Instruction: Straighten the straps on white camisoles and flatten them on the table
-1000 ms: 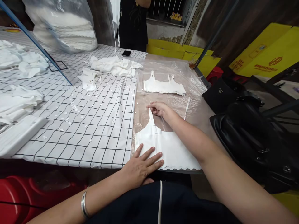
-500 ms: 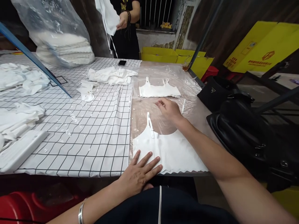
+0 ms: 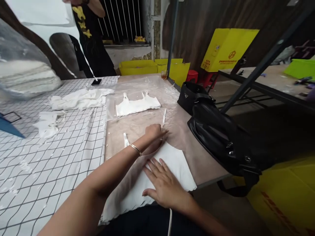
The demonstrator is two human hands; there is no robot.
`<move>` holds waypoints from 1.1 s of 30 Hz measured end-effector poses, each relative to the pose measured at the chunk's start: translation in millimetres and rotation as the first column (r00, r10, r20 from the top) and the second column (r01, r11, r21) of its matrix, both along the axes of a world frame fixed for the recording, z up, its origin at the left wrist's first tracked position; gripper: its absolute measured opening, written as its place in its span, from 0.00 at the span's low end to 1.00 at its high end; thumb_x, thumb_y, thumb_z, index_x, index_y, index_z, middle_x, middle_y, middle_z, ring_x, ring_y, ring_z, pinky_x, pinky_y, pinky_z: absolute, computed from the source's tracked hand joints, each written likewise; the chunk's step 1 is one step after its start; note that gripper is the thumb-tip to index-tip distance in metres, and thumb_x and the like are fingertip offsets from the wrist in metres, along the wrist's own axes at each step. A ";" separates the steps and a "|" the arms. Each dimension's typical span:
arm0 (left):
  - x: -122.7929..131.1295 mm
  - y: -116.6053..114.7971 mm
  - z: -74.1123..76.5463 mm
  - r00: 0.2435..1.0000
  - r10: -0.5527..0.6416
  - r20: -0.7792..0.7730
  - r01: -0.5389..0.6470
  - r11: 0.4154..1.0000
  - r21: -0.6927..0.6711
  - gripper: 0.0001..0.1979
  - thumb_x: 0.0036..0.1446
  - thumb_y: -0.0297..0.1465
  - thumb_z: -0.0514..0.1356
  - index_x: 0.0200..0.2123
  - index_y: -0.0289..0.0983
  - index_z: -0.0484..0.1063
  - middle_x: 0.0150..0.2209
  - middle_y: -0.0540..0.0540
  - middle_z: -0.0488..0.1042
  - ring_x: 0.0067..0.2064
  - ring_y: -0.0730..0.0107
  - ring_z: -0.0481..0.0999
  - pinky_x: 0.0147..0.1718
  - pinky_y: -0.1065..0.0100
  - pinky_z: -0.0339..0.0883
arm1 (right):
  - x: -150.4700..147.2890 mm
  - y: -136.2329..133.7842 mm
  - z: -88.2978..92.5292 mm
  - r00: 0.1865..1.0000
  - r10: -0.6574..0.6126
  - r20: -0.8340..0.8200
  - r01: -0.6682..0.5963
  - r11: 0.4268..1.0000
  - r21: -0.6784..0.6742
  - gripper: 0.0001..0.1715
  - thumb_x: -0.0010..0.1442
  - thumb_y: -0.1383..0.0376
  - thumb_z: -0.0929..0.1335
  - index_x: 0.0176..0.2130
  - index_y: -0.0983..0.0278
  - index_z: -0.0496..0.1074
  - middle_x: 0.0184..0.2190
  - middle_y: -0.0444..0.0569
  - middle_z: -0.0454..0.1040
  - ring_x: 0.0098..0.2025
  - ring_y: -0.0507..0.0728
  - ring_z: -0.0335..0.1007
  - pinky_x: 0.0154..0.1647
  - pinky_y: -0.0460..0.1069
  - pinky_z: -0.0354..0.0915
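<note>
A white strappy top (image 3: 128,190) lies spread at the table's front edge, its left shoulder strap (image 3: 126,140) pointing away from me. My right hand (image 3: 164,182) rests flat on its front, fingers spread. My left hand (image 3: 155,131), with a bangle on the wrist, reaches across the neckline to the top's right shoulder point. Its fingers are closed, and what they hold, if anything, is hidden. Just beyond them a narrow white strap (image 3: 164,116) lies on the clear plastic sheet (image 3: 169,95). Farther back sits a smaller white bra top (image 3: 137,105) with two straps.
Crumpled white garments (image 3: 81,99) and scraps lie on the checked cloth (image 3: 73,144) at left. Black bags (image 3: 216,131) line the right edge. A glass (image 3: 164,75) and phone (image 3: 96,82) stand farther back. Across the table a person (image 3: 92,39) holds up a white garment (image 3: 46,16).
My right hand has come back from above the top to lie flat on it. My left hand has crossed from the lower left to the right shoulder point. The view has swung right.
</note>
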State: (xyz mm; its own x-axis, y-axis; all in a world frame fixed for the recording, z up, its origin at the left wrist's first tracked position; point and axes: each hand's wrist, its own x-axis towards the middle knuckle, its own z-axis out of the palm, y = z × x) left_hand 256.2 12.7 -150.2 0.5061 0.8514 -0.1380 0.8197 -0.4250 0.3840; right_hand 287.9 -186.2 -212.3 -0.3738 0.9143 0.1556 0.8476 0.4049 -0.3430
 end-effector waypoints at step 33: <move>-67.3 -123.0 -57.5 0.633 -0.771 0.072 0.751 0.633 0.188 0.39 0.64 0.54 0.46 0.69 0.36 0.51 0.69 0.37 0.51 0.71 0.49 0.48 0.67 0.46 0.39 | 121.0 265.8 110.2 0.373 -0.762 -0.530 0.168 0.617 -0.769 0.16 0.63 0.72 0.67 0.23 0.66 0.66 0.14 0.39 0.57 0.15 0.44 0.41 0.13 0.41 0.39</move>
State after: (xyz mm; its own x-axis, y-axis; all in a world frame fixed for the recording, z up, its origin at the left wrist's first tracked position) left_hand 188.9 -110.3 -207.7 0.9856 0.1578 0.0612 0.1263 -0.9264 0.3548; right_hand 408.9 79.7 -102.1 0.1566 0.8798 -0.4489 0.0713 -0.4634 -0.8833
